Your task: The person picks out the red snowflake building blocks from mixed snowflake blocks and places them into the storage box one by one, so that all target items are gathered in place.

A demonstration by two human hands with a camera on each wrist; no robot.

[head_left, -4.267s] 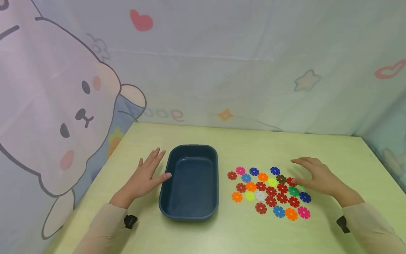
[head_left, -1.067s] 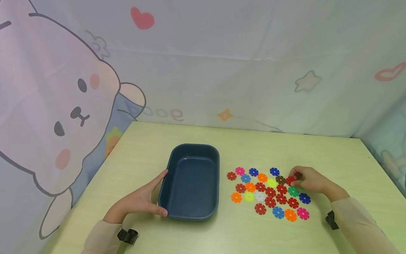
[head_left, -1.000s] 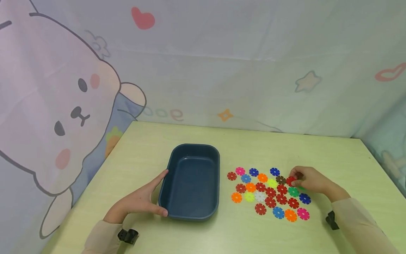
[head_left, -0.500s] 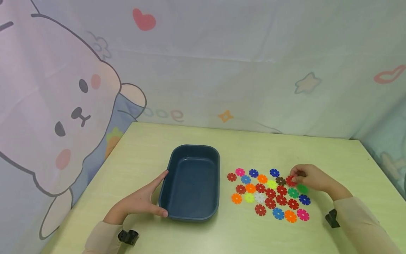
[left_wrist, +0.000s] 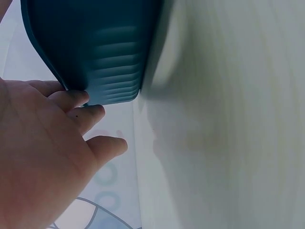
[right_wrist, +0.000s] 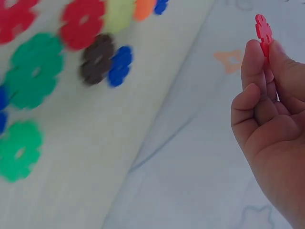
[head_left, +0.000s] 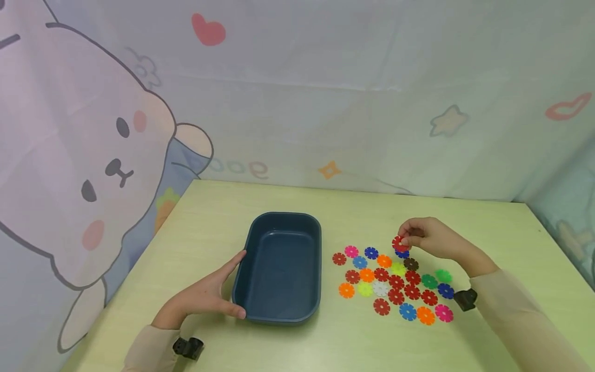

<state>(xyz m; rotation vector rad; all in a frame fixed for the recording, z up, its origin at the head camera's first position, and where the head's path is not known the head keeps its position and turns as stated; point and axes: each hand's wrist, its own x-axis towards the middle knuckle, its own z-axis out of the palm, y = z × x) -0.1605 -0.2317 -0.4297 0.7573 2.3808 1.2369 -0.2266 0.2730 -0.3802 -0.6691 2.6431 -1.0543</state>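
A red snowflake disc with a notched edge is pinched between thumb and fingers of my right hand, raised above the far side of the scattered discs. The right wrist view shows the same red disc edge-on at the fingertips. My left hand touches the left side of a dark blue rectangular tray, thumb at its near left corner and fingers spread along the rim. From the left wrist, the fingers rest against the tray's ribbed outer wall.
Several colored snowflake discs, among them a white one, a brown one and a light green one, lie flat on the pale table right of the tray. A printed curtain hangs behind the table.
My right hand has picked up the red disc from the right of the group and moved it up and left. Earlier my left hand came to the tray's side, then stayed still.
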